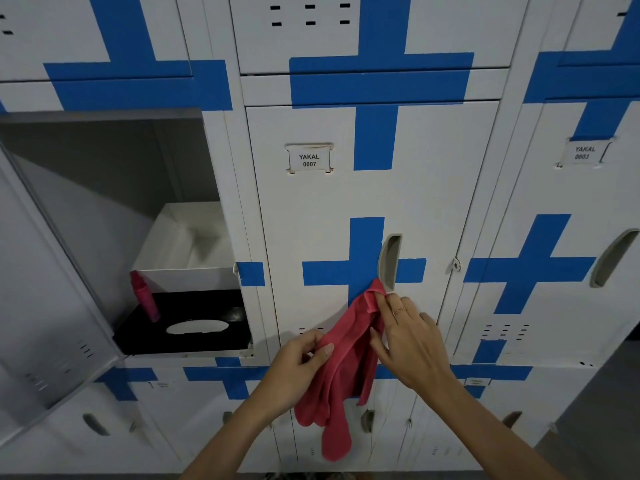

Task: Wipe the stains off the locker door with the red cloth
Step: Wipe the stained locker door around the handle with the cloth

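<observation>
Fingers of both my hands hold the soft red cloth (341, 362) in front of me. On my left hand (294, 368) the thumb and the curled fingers pinch the left edge of the cloth near its middle; the forearm comes up from the bottom of the view and the wrist bends a little to the right. My right hand (412, 344) reaches from the lower right, back of the hand to me. Its fingers (398, 308) are long and nearly straight, one with a thin ring, and their tips grip the top corner of the cloth and lift it higher than the left hand. Between the two hands the cloth is stretched in a slant, and the rest hangs down in loose folds under my left hand.

Behind the cloth is the closed white metal locker door (311, 220) with blue tape crosses. The raised corner of the cloth is just beside the lower end of its grey recessed handle (390, 261). Higher on this door is a small label plate (309, 159) reading YAKAL 0007.

To the left, another locker stands open; inside are a white box (187, 258), a black tissue box (187, 323) and a pink bottle (144, 296) that leans.
</observation>
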